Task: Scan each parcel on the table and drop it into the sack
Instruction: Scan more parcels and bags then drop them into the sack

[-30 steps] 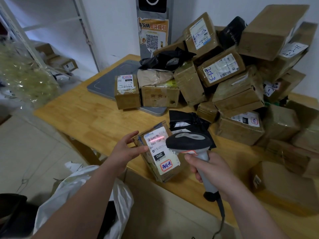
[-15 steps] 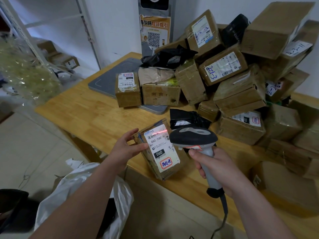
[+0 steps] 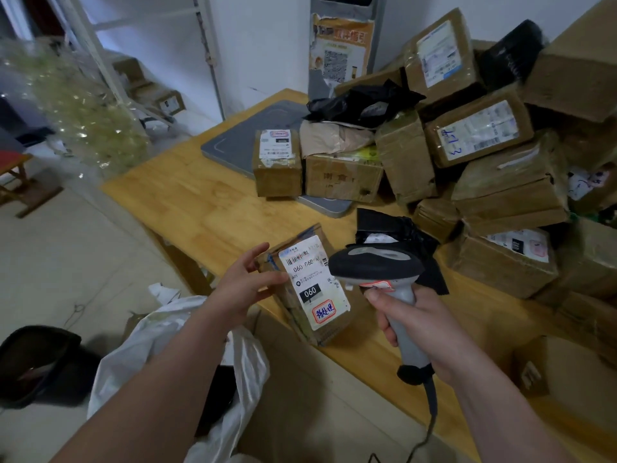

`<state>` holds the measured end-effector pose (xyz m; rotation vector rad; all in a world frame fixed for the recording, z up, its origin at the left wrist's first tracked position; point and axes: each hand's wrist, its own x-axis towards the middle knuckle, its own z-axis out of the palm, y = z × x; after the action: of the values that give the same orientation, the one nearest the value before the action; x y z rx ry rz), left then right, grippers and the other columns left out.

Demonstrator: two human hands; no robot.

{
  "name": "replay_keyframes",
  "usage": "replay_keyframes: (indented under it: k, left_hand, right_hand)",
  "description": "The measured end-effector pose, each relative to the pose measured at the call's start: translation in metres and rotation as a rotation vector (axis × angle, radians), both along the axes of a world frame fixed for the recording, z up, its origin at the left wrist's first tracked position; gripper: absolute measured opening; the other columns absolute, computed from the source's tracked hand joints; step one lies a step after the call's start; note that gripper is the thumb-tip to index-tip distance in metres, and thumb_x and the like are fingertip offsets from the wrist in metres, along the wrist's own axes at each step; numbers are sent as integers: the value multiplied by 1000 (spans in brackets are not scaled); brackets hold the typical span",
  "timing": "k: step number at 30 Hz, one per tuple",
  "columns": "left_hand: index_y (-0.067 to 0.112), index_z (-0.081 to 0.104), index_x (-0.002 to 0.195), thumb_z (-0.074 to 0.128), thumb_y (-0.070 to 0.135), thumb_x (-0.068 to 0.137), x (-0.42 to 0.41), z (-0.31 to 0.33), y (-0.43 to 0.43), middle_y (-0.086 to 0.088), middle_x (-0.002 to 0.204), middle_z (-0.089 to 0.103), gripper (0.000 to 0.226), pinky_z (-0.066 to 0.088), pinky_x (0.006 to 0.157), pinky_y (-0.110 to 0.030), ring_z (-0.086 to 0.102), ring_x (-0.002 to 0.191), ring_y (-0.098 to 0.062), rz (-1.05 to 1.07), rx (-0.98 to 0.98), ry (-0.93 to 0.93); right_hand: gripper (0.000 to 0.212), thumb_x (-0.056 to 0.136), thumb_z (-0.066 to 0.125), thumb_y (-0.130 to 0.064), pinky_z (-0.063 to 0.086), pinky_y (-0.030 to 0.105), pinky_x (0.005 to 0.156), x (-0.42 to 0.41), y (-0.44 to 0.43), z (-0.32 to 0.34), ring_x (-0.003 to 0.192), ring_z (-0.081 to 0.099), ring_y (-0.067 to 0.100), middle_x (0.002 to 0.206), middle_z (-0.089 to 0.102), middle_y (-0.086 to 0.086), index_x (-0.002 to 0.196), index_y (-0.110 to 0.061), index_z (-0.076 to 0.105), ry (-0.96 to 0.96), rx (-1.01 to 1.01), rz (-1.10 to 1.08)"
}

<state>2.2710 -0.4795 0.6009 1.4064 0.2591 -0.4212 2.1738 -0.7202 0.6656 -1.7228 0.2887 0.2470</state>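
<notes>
Well beyond the left grip [image 3: 245, 289], a flat grey slab [image 3: 233, 145] lies with a rounded outline marked on its top. Further back from the grip a grey pillar [image 3: 380, 45] stands against the white wall [image 3: 267, 45], a torn orange poster [image 3: 342, 48] with a blurred QR code stuck on its front. Up and to the left of the grip, a white metal rack [image 3: 100, 51] cuts slantwise across, crinkled clear wrapping [image 3: 83, 108] bunched in front of it. Low by the rack, cardboard boxes [image 3: 168, 101], too blurred to read. Far left, a red-topped wooden stool [image 3: 15, 172] on the pale tiled floor [image 3: 83, 245]. Below and left of the grip, a black container [image 3: 36, 359] sits on that floor.
</notes>
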Motion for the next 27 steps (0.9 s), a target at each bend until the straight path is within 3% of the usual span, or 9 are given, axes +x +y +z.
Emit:
replay_keyframes:
  k: [2, 5, 9, 11, 13, 16, 22, 27]
  left_hand:
    - [23, 44, 138, 70, -5, 77, -1, -1, 23, -11, 118, 62, 72, 52, 87, -42, 62, 106, -26, 89, -12, 17]
    - [22, 46, 136, 66, -3, 82, -6, -8, 73, -9, 114, 64, 63, 50, 77, -36, 64, 96, -21, 233, 5, 28]
    - [17, 54, 127, 60, 4, 87, -23, -26, 138, -9, 109, 68, 42, 50, 88, -41, 61, 101, -25, 458, -9, 88]
    - [16, 56, 119, 59, 6, 88, -33, -39, 161, -5, 100, 67, 33, 49, 86, -40, 60, 97, -22, 577, -2, 122]
    - [14, 54, 121, 63, 8, 87, -43, -56, 182, -4, 98, 66, 36, 50, 78, -36, 60, 89, -18, 670, 88, 161]
    - [14, 50, 132, 73, 10, 80, -56, -88, 203, -6, 112, 63, 57, 52, 70, -33, 62, 94, -21, 742, 290, 214]
    - [27, 53, 126, 80, 15, 68, -61, -162, 229, -5, 120, 33, 64, 51, 92, -40, 46, 107, -24, 631, 728, 317]
    - [30, 50, 130, 77, 22, 71, -53, -242, 252, -8, 129, 32, 66, 46, 99, -39, 39, 122, -29, 433, 943, 376]
  right_hand:
    - [18, 88, 68, -24, 45, 25, 52, 9, 16, -4, 53, 53, 14, 61, 60, 4, 75, -11, 64, 19, 9, 41]
    - [15, 86, 69, -21, 47, 24, 53, 23, 48, -11, 52, 55, 12, 62, 64, 2, 80, -7, 67, 36, 15, 151]
    - [15, 86, 70, -20, 48, 23, 54, 42, 97, -32, 51, 57, 8, 67, 67, 3, 80, -7, 68, 116, -5, 315]
    - [16, 85, 71, -20, 47, 25, 54, 51, 122, -48, 51, 56, 10, 68, 65, 7, 77, -7, 67, 176, -2, 374]
    - [18, 85, 72, -22, 47, 26, 56, 59, 147, -67, 53, 56, 12, 68, 62, 9, 74, -8, 66, 242, -31, 422]
    - [22, 85, 72, -25, 48, 30, 62, 69, 177, -100, 57, 59, 14, 66, 62, 8, 76, -5, 67, 337, -88, 466]
    - [16, 84, 72, -25, 46, 27, 59, 92, 221, -174, 58, 59, 16, 65, 61, 6, 79, -11, 67, 496, -162, 437]
    - [19, 83, 72, -27, 49, 31, 66, 119, 257, -255, 67, 62, 20, 76, 65, 6, 87, -10, 66, 587, -223, 379]
